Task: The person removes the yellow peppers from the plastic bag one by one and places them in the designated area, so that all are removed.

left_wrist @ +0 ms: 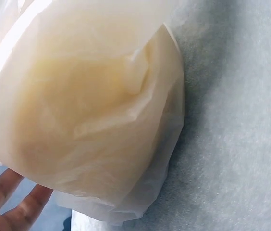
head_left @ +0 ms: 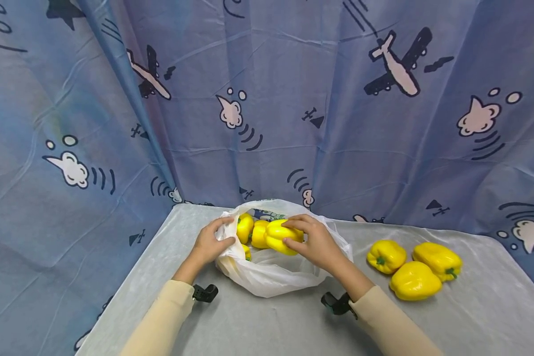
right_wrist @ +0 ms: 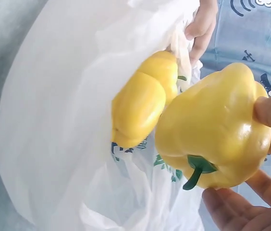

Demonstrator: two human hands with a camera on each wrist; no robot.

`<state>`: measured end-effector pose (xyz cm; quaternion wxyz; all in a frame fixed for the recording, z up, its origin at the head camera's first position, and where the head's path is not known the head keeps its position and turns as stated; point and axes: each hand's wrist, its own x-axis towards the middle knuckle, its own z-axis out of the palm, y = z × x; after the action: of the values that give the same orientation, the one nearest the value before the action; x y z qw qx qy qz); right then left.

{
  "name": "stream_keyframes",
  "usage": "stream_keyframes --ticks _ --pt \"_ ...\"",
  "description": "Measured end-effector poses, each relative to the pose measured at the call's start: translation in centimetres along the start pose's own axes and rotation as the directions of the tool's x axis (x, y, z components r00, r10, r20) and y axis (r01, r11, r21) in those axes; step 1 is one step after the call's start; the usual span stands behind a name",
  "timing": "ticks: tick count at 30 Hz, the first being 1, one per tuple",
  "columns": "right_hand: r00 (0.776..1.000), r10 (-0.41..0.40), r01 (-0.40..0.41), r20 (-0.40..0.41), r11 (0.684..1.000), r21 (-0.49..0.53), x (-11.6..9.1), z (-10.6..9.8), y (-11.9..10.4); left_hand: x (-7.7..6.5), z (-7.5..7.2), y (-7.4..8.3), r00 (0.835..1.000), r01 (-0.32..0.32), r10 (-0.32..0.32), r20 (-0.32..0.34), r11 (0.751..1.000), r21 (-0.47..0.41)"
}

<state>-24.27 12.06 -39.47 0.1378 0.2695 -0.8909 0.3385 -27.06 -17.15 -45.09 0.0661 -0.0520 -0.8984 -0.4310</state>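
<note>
While the left hand [head_left: 211, 242] pinches the bag [head_left: 271, 284], the right hand [head_left: 315, 240] grips a pepper [head_left: 276, 238]. It lies left of that hand — over the bag's mouth.

On the pale grey surface [head_left: 267, 331] we see a white bag [head_left: 271, 282], its mouth open, near the far edge. To its right, apart from it, we count three yellow peppers [head_left: 415, 278] lying in a close cluster.

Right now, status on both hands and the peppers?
Left hand grips bag by rim; right hand holds yellow pepper at bag mouth. Three peppers outside, on table. Nothing visibly blocking.
</note>
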Motion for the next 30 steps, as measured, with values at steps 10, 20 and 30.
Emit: stream_keyframes --ticks 10,20,30 --pt "1.0 0.001 -0.001 -0.001 1.0 -0.014 -0.6 -1.8 -1.0 0.1 0.1 0.1 1.0 0.004 -0.004 -0.005 1.0 0.004" --pt "0.999 -0.023 0.023 -0.03 0.999 -0.027 -1.3 -4.0 -0.7 -0.1 0.0 0.3 1.0 -0.002 0.002 0.008 1.0 -0.012" --pt "0.997 -0.032 0.028 -0.066 0.997 -0.073 -1.9 -6.1 -0.1 -0.1 0.0 0.3 1.0 0.004 -0.004 0.005 1.0 -0.008"
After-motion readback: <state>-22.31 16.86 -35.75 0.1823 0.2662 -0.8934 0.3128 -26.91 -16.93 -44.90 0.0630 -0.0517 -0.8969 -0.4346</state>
